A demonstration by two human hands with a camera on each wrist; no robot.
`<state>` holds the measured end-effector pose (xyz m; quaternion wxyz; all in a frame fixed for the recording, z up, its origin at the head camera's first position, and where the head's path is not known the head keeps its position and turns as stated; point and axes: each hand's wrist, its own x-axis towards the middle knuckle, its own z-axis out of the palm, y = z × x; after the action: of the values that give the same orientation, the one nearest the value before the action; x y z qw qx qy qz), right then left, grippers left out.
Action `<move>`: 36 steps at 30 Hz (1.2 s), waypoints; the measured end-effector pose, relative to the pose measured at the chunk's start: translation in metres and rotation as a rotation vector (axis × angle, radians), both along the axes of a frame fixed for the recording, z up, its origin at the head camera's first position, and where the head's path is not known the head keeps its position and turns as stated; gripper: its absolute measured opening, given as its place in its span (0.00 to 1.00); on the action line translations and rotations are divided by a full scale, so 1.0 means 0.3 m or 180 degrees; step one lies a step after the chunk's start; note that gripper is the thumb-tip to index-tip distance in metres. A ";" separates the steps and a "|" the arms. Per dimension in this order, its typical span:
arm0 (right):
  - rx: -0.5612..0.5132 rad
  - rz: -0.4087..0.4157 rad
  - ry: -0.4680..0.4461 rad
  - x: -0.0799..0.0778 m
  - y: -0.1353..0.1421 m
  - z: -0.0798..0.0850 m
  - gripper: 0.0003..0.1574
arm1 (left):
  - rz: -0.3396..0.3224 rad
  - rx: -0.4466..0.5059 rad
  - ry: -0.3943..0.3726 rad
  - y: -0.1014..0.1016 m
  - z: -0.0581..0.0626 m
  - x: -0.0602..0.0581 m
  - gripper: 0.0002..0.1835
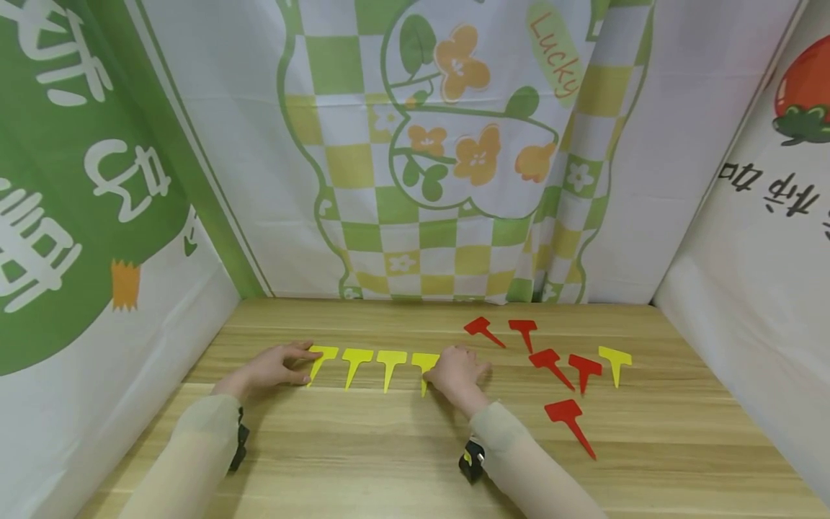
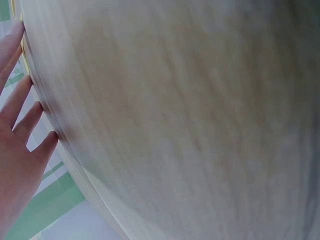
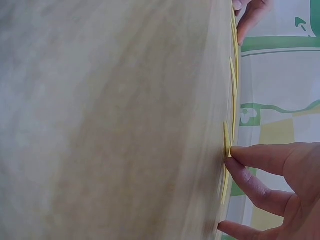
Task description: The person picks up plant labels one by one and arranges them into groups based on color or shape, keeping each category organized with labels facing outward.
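Observation:
Four T-shaped yellow plant labels lie in a row on the table, stems toward the person. At the row's left end, my left hand [image 1: 275, 367] touches the leftmost label [image 1: 327, 352] with its fingertips. Its fingers [image 2: 22, 97] are straight and spread along the tabletop. The middle two, a second label [image 1: 357, 355] and a third label [image 1: 392, 357], lie between the hands. My right hand [image 1: 457, 375] pinches the rightmost label [image 1: 424, 360] of the row between thumb and index finger [image 3: 250, 182]. Part of that label is hidden under the hand.
Right of the row lie several red plant labels, among them a near one [image 1: 565, 411] and a far one [image 1: 480, 326]. Another yellow label [image 1: 614, 356] lies beside them. Printed cloth [image 1: 220, 144] walls the wooden table [image 1: 363, 461] at the back and sides.

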<state>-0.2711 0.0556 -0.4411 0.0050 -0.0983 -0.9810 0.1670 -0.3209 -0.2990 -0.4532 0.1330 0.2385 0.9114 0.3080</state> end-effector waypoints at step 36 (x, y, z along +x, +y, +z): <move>-0.0060 0.0224 0.0197 0.019 0.151 0.011 0.10 | -0.0081 0.0030 0.0013 0.007 0.013 0.011 0.31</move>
<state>-0.2655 0.1011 -0.4379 0.0285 -0.0585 -0.9816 0.1793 -0.3175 -0.2969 -0.4493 0.1339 0.2513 0.9071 0.3101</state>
